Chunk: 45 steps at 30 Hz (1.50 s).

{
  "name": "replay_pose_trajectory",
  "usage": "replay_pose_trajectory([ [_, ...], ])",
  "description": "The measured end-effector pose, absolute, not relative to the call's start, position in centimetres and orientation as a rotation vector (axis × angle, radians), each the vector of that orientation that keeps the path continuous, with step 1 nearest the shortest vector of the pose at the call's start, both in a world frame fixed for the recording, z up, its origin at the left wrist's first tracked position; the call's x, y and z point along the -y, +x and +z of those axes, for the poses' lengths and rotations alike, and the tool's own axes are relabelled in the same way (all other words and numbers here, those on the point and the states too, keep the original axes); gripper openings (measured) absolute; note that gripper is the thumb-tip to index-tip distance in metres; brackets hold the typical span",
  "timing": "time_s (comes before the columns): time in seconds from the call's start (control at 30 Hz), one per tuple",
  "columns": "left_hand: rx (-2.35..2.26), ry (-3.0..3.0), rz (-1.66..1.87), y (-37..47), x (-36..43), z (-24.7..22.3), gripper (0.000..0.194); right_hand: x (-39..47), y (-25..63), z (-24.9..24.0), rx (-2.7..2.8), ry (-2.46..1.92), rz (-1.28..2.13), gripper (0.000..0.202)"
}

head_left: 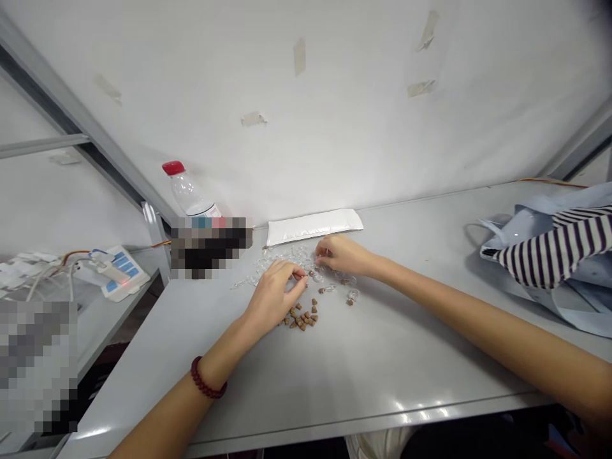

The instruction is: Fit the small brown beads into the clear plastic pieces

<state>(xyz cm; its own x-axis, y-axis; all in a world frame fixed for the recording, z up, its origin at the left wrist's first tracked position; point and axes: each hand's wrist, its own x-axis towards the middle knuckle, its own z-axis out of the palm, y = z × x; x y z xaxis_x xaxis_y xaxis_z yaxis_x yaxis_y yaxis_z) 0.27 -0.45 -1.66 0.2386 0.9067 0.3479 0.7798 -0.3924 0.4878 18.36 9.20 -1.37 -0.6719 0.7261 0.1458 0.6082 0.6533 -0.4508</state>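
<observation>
Several small brown corks lie in a loose group on the grey table. Behind them spreads a pile of tiny clear glass bottles. My left hand is over the left side, thumb and forefinger closed together on a small brown piece that looks like a cork. My right hand reaches into the pile's right side with bent fingers; what its fingertips hold, if anything, is too small to make out. Near it lie a few bottles with corks in them.
A white padded packet lies against the wall. A red-capped bottle stands at the back left beside a blurred dark object. A power strip is at the far left. Striped cloth and a pale blue bag are at the right.
</observation>
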Motion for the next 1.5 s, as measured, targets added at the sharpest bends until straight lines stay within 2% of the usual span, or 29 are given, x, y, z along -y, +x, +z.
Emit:
replay_pose_trajectory([
  [0.2,-1.609,2.320,0.995,0.4,0.5,-1.6,0.008,-8.9,19.4,-1.5,2.459,-1.109,0.524,0.017],
  [0.3,-1.630,2.296,1.088,0.4,0.7,-1.3,0.009,-7.8,19.1,-0.9,2.345,-0.972,0.581,0.016],
  [0.5,-1.516,2.263,1.275,-0.1,0.8,-1.0,0.006,-4.8,18.0,0.0,2.231,-0.733,1.029,0.019],
  [0.73,-1.409,2.168,1.323,-0.4,1.2,-0.6,0.005,-4.6,18.1,-0.4,2.002,-0.729,1.437,0.009],
  [0.87,-1.345,2.210,1.257,-0.2,1.4,-0.4,0.006,-4.7,18.5,-0.1,1.927,-0.689,1.570,0.011],
  [1.2,-1.246,2.285,1.205,0.3,2.1,-0.1,0.007,-3.8,18.9,1.1,2.113,-0.650,1.449,0.016],
  [1.37,-1.181,2.436,1.270,0.3,1.9,-0.4,0.013,-3.5,18.9,1.2,2.143,-0.617,1.519,0.019],
  [1.5,-1.234,2.571,1.280,-0.5,1.2,-0.1,0.019,-4.0,18.8,1.1,2.140,-0.605,1.443,0.019],
])
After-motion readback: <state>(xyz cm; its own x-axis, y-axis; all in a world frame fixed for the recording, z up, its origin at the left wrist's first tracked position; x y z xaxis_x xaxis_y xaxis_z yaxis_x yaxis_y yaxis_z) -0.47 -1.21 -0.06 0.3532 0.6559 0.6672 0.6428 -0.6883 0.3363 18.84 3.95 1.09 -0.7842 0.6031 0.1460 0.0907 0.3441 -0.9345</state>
